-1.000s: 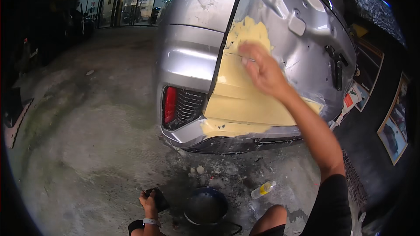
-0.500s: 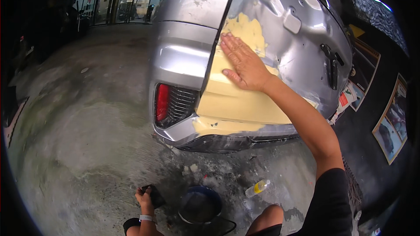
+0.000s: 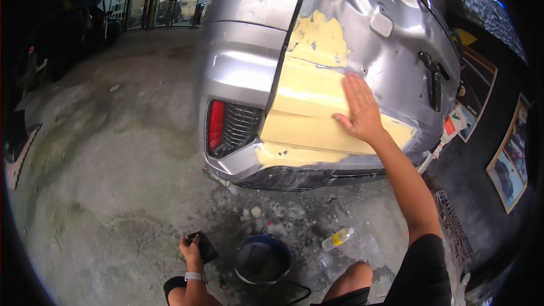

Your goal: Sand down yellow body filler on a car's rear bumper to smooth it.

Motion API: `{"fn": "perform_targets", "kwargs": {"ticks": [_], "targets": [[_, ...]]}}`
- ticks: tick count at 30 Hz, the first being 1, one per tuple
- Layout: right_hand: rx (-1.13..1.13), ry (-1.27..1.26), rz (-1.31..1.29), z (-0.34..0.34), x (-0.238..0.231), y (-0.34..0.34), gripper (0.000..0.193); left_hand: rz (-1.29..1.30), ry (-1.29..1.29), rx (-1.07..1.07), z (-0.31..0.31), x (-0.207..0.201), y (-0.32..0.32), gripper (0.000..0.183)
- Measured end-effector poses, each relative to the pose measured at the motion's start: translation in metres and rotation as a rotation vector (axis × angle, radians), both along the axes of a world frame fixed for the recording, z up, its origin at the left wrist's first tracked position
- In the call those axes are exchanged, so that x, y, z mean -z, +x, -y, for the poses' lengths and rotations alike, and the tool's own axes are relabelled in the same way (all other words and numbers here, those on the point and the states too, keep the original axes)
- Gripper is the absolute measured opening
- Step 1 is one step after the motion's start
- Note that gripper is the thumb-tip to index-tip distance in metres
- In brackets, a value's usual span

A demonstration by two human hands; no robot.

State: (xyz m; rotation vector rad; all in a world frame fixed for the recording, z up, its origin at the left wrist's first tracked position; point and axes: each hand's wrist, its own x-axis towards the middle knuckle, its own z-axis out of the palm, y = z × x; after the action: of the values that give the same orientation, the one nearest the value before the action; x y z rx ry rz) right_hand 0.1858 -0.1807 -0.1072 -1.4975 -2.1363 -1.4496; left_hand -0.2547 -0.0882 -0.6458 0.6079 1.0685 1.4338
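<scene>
Two hands in view, split btwn two spots. Right hand [image 3: 362, 110] laid over R side of yellow patch [image 3: 309, 124] on rear of silver car [image 3: 246, 51], fingers outstretched, close together, w/ thumb spread off to L; gripping nothing visible. Flat palm prob. for broad contact (actual touch hard to confirm from above). Left hand [image 3: 191, 249] low and near, clasped on dark pad [image 3: 207, 249]; cannot tell grip of underside fingers. Held well apart from car, prob. for clearance. Just R of pad, dark basin [image 3: 263, 239] on floor [image 3: 130, 192]; farther R, clear bottle [image 3: 338, 238] lying on its side, both prob. set for easy reach. Patch just R of red tail lamp [image 3: 216, 124], long axis of broad part L to R across car's lower rear, narrower tongue pointing far at L end. Pad tilted, long axis far L to near R.
</scene>
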Motion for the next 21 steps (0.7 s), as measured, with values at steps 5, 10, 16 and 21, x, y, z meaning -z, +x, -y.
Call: {"fn": "perform_targets", "kwargs": {"ticks": [5,10,16,21], "targets": [[0.13,0.254,-0.177,0.0,0.036,0.021,0.091,0.024,0.011,0.052,-0.005,0.014,-0.024,0.013],[0.096,0.361,-0.222,-0.042,0.057,-0.038,0.094,0.074,0.021,0.043,-0.002,0.002,-0.013,0.017],[-0.078,0.34,-0.259,-0.077,0.072,-0.101,0.095,-0.031,-0.026,0.073,0.008,-0.016,0.002,0.021],[-0.207,0.189,-0.291,-0.055,0.108,-0.103,0.085,0.009,0.007,0.13,0.012,-0.011,0.003,0.015]]}}
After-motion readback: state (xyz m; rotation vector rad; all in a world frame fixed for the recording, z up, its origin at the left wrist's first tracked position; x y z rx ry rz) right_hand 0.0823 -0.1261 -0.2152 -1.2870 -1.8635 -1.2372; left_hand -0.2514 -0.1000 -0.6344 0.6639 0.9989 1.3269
